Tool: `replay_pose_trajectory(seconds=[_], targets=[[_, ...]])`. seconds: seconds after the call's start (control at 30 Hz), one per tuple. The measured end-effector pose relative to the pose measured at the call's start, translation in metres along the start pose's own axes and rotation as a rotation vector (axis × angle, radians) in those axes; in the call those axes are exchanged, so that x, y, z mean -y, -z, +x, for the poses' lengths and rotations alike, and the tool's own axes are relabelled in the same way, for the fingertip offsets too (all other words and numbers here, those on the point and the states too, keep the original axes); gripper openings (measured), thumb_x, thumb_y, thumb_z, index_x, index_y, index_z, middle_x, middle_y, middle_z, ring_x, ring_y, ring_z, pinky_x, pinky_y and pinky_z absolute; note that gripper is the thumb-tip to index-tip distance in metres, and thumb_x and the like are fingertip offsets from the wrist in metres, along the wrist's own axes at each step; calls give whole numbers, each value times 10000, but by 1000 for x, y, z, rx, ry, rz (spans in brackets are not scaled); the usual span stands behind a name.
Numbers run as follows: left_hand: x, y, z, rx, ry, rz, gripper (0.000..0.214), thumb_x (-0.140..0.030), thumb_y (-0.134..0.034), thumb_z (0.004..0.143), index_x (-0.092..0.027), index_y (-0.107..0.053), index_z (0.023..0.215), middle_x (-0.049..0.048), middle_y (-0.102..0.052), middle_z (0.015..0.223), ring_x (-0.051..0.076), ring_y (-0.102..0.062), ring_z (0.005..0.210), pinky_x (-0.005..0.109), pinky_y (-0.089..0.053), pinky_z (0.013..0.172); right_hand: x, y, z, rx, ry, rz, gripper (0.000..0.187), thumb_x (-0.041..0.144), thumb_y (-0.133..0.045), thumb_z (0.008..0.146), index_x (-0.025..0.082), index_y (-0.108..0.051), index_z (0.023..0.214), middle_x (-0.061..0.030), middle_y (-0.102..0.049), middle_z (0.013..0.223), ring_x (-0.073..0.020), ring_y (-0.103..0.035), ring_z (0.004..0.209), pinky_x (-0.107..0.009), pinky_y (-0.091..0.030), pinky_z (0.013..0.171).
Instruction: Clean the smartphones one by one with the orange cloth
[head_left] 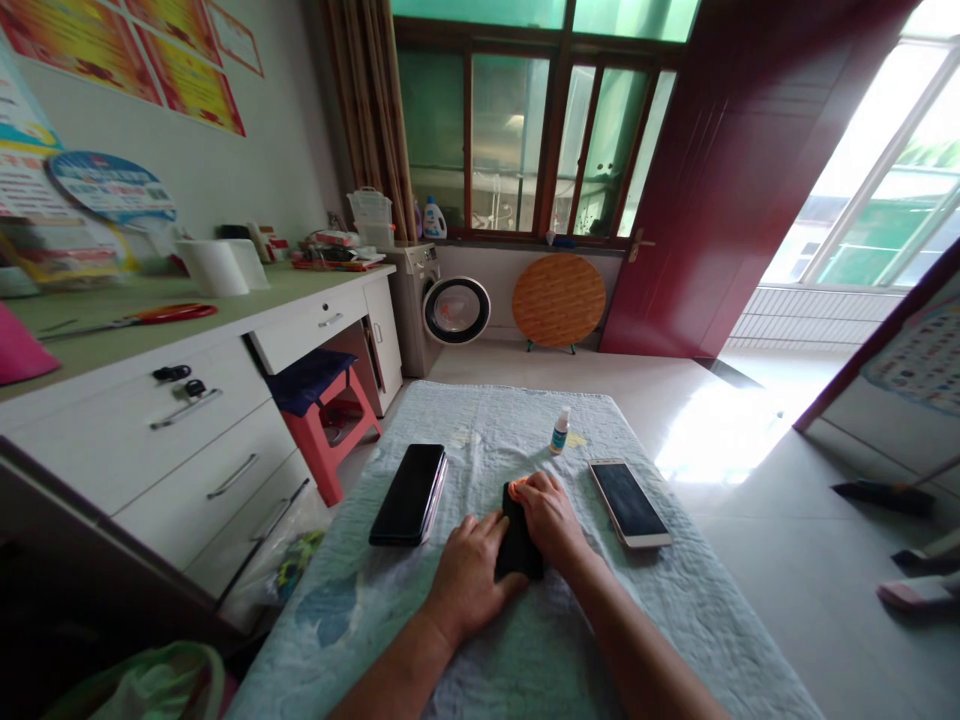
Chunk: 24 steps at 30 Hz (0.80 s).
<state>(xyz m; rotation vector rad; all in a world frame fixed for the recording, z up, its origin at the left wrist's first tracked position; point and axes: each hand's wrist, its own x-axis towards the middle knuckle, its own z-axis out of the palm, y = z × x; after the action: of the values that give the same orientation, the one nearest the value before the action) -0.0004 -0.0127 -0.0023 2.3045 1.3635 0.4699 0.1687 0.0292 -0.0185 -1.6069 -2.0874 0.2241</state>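
A black phone (pixel 520 548) lies flat on the cloth-covered table, between my two hands. My left hand (pixel 471 565) grips it along its left edge, fingers at the upper side and thumb near the bottom. My right hand (pixel 553 515) presses a small orange cloth (pixel 517 489) against the phone's top end; most of the cloth is hidden under the fingers. To the left rests a stack of dark phones (pixel 409 495). On the right is a white-framed phone (pixel 628 503), screen up. Beyond my right hand a small spray bottle (pixel 559 432) stands upright.
A pale blue quilted cloth (pixel 480 420) covers the table. Left of it are a red stool (pixel 330 430) and a white desk (pixel 202 440) with scissors (pixel 150 316) on top. Behind stand a washing machine (pixel 416 310) with its door open and a round wooden tabletop (pixel 559 300).
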Motion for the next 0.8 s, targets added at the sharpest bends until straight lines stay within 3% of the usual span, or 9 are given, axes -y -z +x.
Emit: replay_pose_trajectory(seconds=[0.17, 0.43, 0.67, 0.8], targets=[[2, -1, 0, 11, 17, 2, 638, -445, -701, 735, -218, -557, 1314, 75, -559, 1365, 328, -500, 1185, 424, -376, 1039, 3, 1, 5, 10, -22, -18, 251, 160, -464, 938, 204, -711, 946, -65, -616, 967, -187, -505, 904, -279, -377, 818], [1, 4, 0, -10, -53, -64, 646, -465, -691, 773, -235, -515, 1351, 66, -583, 1332, 307, -543, 1094, 407, -413, 978, 9, 15, -10, 117, 157, 152, 281, 174, -442, 951, 221, -714, 895, -32, -624, 936, -160, -538, 899, -269, -394, 850], [3, 2, 1, 9, -13, -25, 603, -454, -679, 771, -218, -558, 1312, 75, -574, 1344, 329, -508, 1180, 424, -392, 1020, -2, 3, 5, 4, 33, 28, 303, 228, -430, 974, 203, -720, 893, -53, -612, 892, -167, -527, 857, -264, -396, 788], [3, 1, 1, 11, -5, -24, 625, -427, -710, 750, -206, -561, 1316, 71, -577, 1346, 322, -509, 1172, 417, -393, 1026, -3, 2, 17, 13, 25, -40, 315, 228, -419, 975, 203, -717, 878, -56, -614, 894, -162, -526, 839, -252, -384, 766]])
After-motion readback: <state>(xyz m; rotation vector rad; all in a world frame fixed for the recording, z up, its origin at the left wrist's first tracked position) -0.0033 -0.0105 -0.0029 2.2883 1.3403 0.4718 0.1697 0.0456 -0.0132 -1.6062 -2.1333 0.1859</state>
